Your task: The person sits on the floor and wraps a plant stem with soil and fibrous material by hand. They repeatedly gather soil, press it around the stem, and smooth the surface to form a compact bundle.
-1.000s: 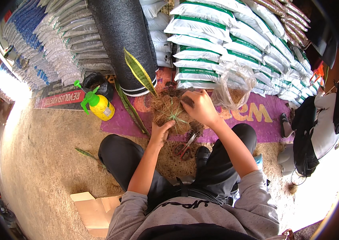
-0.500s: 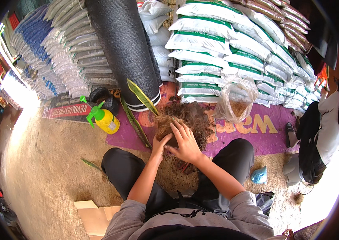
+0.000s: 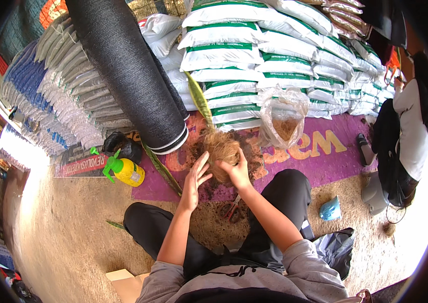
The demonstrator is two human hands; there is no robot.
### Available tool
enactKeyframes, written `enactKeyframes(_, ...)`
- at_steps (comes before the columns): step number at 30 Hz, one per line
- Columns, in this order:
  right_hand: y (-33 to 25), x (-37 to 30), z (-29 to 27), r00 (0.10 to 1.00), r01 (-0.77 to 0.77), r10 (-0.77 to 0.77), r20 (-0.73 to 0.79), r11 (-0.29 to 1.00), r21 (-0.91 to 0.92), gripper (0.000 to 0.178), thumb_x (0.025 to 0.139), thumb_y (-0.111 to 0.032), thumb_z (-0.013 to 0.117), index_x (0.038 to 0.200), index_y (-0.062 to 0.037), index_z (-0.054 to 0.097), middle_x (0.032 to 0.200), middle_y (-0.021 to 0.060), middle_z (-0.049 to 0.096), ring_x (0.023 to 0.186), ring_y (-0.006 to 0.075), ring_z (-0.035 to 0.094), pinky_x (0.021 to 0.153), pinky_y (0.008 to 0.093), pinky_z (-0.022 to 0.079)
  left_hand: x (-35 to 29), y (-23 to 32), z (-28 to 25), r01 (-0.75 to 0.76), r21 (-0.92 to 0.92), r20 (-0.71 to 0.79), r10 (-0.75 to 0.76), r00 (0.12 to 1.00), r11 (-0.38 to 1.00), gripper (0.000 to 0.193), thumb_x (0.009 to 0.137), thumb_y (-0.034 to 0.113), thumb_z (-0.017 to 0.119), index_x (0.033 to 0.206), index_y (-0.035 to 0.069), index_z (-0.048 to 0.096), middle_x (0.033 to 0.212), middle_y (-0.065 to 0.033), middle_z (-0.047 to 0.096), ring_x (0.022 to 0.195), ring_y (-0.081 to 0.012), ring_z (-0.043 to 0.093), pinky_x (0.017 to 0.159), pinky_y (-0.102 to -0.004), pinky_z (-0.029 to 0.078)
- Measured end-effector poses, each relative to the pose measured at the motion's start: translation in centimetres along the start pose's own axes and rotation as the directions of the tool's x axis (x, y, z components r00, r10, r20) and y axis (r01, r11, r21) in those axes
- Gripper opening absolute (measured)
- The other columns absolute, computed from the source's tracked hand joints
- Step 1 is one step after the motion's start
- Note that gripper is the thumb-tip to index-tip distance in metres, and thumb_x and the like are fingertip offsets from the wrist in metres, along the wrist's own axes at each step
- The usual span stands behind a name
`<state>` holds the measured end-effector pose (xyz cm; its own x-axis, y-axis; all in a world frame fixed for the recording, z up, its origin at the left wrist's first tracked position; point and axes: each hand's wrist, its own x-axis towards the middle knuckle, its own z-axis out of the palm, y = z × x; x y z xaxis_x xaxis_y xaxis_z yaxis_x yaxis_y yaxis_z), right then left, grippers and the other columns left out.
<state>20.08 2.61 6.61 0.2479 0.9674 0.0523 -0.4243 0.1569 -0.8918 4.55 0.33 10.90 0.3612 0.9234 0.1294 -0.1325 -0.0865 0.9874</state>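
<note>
A ball of brown coconut-like fibre [image 3: 221, 146] sits on dark loose soil in front of my knees. A yellow-edged snake plant leaf [image 3: 201, 101] stands up from its far side. My right hand [image 3: 238, 170] is curled round the ball's right side, thumb on the near face and fingers partly hidden behind it. My left hand [image 3: 194, 184] is at the ball's near left, fingers stretched and spread; whether its fingertips touch the fibre I cannot tell. Scissors with red handles [image 3: 231, 209] lie on the ground between my legs.
Left are a yellow spray bottle [image 3: 129, 172], a black bag [image 3: 123, 146] and a long leaf [image 3: 162, 171]. A clear bag of brown material [image 3: 285, 129] stands right, before stacked white sacks [image 3: 224, 50]. A dark mesh roll [image 3: 128, 70] leans there. Another person [image 3: 405, 136] is far right.
My left hand has come away from the ball and spread its fingers; my right hand has shifted round its right side. The leaf now stands more upright. The whole view has shifted.
</note>
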Motion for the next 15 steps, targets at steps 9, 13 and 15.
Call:
enactKeyframes(9, -3.1, -0.8, -1.2, 0.892, -0.441, 0.442, 0.092, 0.812, 0.383, 0.052, 0.077, -0.034, 0.067, 0.119, -0.0055, 0.052, 0.107, 0.0095, 0.06, 0.097, 0.0252, 0.06, 0.083, 0.0414, 0.05, 1.5, 1.7, 0.8, -0.026, -0.012, -0.457, 0.018, 0.889, 1.0, 0.048, 0.093, 0.037, 0.056, 0.133, 0.011, 0.045, 0.134, -0.0096, 0.048, 0.127, -0.0238, 0.044, 0.101, -0.0405, 0.039)
enactKeyframes(13, -3.7, -1.7, -1.1, 0.895, -0.445, 0.413, 0.168, 0.821, 0.357, 0.059, 0.074, -0.039, 0.067, 0.12, -0.0056, 0.052, 0.108, 0.0097, 0.061, 0.098, 0.0244, 0.06, 0.085, 0.0418, 0.049, 1.9, 0.4, 2.6, 0.042, -0.161, -0.357, -0.098, 0.929, 0.986, 0.077, 0.088, 0.041, 0.063, 0.144, 0.006, 0.026, 0.144, -0.0176, 0.033, 0.136, -0.0283, 0.031, 0.111, -0.0462, 0.025)
enactKeyframes(15, -3.4, -1.8, -0.8, 0.907, -0.421, 0.383, 0.174, 0.828, 0.37, 0.058, 0.075, -0.04, 0.066, 0.12, -0.0052, 0.052, 0.109, 0.0101, 0.061, 0.098, 0.0244, 0.06, 0.084, 0.0407, 0.049, 2.4, 0.0, 3.8, -0.024, -0.164, -0.352, -0.035, 0.935, 0.986, 0.08, 0.088, 0.038, 0.065, 0.143, -0.001, 0.024, 0.142, -0.0164, 0.036, 0.132, -0.0245, 0.036, 0.11, -0.039, 0.03)
